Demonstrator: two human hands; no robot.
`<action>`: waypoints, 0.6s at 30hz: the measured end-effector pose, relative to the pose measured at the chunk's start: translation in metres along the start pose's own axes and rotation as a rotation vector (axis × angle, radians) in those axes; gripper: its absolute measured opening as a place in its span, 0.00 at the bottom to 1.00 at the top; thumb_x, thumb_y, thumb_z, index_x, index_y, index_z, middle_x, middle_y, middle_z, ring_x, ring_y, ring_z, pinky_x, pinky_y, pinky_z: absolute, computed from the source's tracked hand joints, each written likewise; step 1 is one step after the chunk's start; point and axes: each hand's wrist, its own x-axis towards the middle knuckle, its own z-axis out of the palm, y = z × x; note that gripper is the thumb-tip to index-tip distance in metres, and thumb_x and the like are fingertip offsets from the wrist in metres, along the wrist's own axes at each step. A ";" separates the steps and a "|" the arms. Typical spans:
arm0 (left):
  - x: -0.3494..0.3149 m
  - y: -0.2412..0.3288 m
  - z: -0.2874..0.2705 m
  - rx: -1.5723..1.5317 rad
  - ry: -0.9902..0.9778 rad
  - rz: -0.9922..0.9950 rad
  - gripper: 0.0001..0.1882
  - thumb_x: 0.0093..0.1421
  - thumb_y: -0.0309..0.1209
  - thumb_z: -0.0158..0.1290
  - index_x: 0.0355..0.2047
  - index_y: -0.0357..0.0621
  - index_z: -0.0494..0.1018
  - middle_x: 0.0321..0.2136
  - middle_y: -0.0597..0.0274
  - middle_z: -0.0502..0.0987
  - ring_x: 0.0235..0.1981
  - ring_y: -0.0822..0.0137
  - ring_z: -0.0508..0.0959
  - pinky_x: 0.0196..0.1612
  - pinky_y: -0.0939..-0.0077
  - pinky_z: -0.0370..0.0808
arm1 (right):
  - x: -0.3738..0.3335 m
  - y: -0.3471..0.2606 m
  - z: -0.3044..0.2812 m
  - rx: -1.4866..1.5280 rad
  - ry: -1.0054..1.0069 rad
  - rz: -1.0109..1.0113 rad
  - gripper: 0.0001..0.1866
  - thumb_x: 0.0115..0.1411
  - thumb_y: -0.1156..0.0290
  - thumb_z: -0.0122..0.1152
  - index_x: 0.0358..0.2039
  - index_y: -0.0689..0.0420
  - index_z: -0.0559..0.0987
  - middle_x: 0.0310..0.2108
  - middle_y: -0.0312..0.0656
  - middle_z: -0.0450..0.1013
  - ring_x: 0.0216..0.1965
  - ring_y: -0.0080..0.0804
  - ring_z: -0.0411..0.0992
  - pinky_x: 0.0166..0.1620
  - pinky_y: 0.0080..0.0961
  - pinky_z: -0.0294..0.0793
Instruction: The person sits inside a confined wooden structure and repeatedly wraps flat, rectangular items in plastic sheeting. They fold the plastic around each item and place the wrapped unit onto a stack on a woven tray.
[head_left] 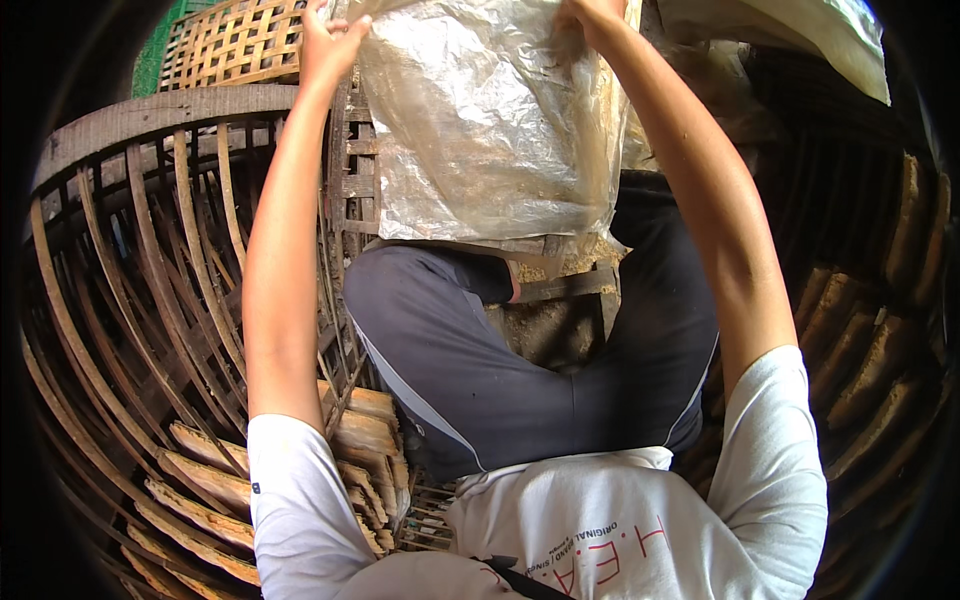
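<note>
A crinkled, translucent plastic sheet (pixel 480 130) lies spread in front of me over a slatted wooden surface, its near edge above my lap. My left hand (pixel 328 48) is at the sheet's far left corner, thumb stretched away from the fingers, which the upper edge of the picture partly cuts off. At the far right edge of the sheet is my right hand (pixel 592 18), bent down toward the plastic. Its fingers are blurred and partly out of the picture, so their grip cannot be made out.
On my left stands a curved rack of wooden slats (pixel 150 210), with rough brown slabs (pixel 205 490) stacked low down. A woven bamboo tray (pixel 235 40) sits beyond it. More plastic sheeting (pixel 800 35) hangs at the far right, above shadowed rows of slabs (pixel 875 370).
</note>
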 end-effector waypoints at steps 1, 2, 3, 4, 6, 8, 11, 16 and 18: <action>-0.016 0.005 0.003 0.042 -0.052 -0.073 0.39 0.58 0.45 0.64 0.63 0.39 0.61 0.47 0.47 0.77 0.44 0.60 0.80 0.49 0.67 0.76 | 0.001 0.003 -0.001 -0.014 0.004 0.002 0.28 0.64 0.60 0.59 0.61 0.61 0.69 0.46 0.52 0.77 0.45 0.35 0.76 0.52 0.35 0.75; -0.030 0.011 -0.001 0.089 -0.099 -0.145 0.38 0.58 0.45 0.64 0.62 0.39 0.63 0.46 0.49 0.78 0.43 0.62 0.80 0.48 0.68 0.76 | 0.000 0.005 -0.001 -0.022 0.006 0.005 0.28 0.64 0.60 0.59 0.61 0.61 0.69 0.46 0.51 0.77 0.45 0.35 0.76 0.52 0.34 0.75; -0.041 0.003 -0.001 0.063 -0.196 -0.217 0.33 0.59 0.47 0.63 0.58 0.39 0.69 0.39 0.56 0.80 0.38 0.69 0.78 0.44 0.74 0.75 | 0.000 0.008 0.001 -0.025 0.002 0.007 0.28 0.64 0.60 0.58 0.62 0.61 0.69 0.46 0.51 0.77 0.45 0.35 0.76 0.52 0.34 0.75; -0.056 -0.006 -0.005 0.026 -0.289 -0.284 0.31 0.57 0.49 0.63 0.55 0.43 0.73 0.39 0.55 0.80 0.41 0.64 0.80 0.50 0.63 0.76 | 0.000 0.010 0.004 -0.023 -0.013 0.008 0.28 0.65 0.61 0.58 0.62 0.60 0.69 0.46 0.51 0.77 0.45 0.35 0.76 0.52 0.34 0.75; -0.092 -0.020 -0.007 0.024 -0.300 -0.230 0.25 0.55 0.49 0.65 0.45 0.45 0.79 0.34 0.59 0.80 0.39 0.65 0.79 0.45 0.65 0.76 | -0.002 0.021 0.008 0.004 -0.113 0.045 0.25 0.65 0.62 0.58 0.59 0.60 0.71 0.44 0.49 0.78 0.42 0.35 0.76 0.50 0.34 0.76; -0.116 -0.012 0.001 0.058 -0.318 -0.217 0.27 0.53 0.45 0.68 0.48 0.43 0.77 0.38 0.56 0.79 0.42 0.62 0.79 0.48 0.64 0.76 | 0.000 0.042 0.008 0.051 -0.136 -0.021 0.21 0.64 0.62 0.59 0.54 0.60 0.74 0.40 0.46 0.78 0.36 0.34 0.76 0.44 0.33 0.78; -0.142 0.024 0.024 0.290 -0.157 -0.011 0.37 0.49 0.39 0.71 0.56 0.43 0.67 0.54 0.47 0.69 0.53 0.49 0.74 0.56 0.58 0.72 | 0.006 0.085 0.006 0.125 0.012 -0.299 0.16 0.63 0.62 0.61 0.45 0.60 0.78 0.32 0.41 0.78 0.28 0.33 0.76 0.35 0.32 0.79; -0.172 0.012 0.022 0.335 0.013 -0.075 0.37 0.47 0.29 0.72 0.55 0.43 0.66 0.44 0.47 0.73 0.50 0.45 0.74 0.50 0.55 0.72 | -0.061 0.013 -0.022 -0.441 -0.043 0.015 0.51 0.53 0.56 0.75 0.62 0.71 0.51 0.29 0.50 0.74 0.24 0.33 0.75 0.26 0.29 0.79; -0.167 0.006 0.026 0.271 0.020 -0.078 0.33 0.48 0.27 0.70 0.53 0.42 0.67 0.38 0.48 0.76 0.47 0.46 0.76 0.48 0.56 0.73 | -0.084 0.017 -0.038 -0.462 -0.036 0.055 0.47 0.53 0.65 0.73 0.61 0.69 0.50 0.28 0.52 0.74 0.21 0.34 0.76 0.21 0.29 0.78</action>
